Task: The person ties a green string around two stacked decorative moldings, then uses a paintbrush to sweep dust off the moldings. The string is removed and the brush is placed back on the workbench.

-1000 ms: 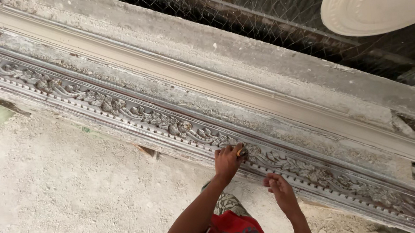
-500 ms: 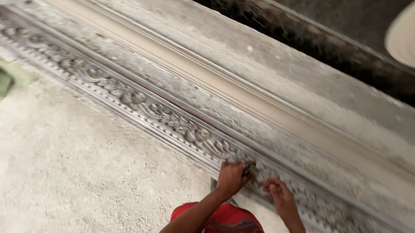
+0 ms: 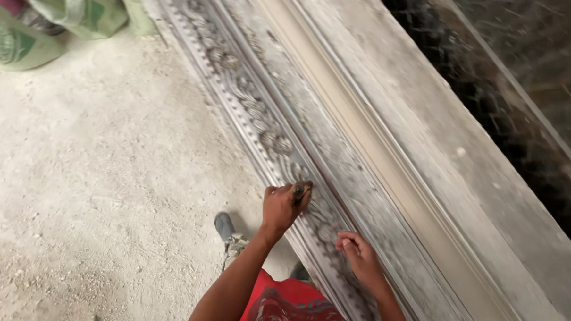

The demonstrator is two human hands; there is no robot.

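A long grey cornice moulding (image 3: 258, 117) with carved scrollwork runs diagonally from the top centre to the bottom right. My left hand (image 3: 282, 207) is closed around a small brown tool (image 3: 301, 190), whose tip presses on the carved band. My right hand (image 3: 360, 257) rests just below and to the right on the same carved band, with its fingers curled and nothing in it. Both forearms come up from the bottom edge, over red patterned clothing (image 3: 285, 308).
A dusty concrete floor (image 3: 95, 201) spreads out to the left. Green and white sacks (image 3: 42, 26) lie at the top left. A grey shoe (image 3: 224, 226) stands beside the moulding's near edge. Wire mesh (image 3: 507, 86) runs along the far right.
The view has swung, so the moulding now runs more steeply and the sacks show at the top left. Both hands stay on the same stretch of carving, the left still on the tool.
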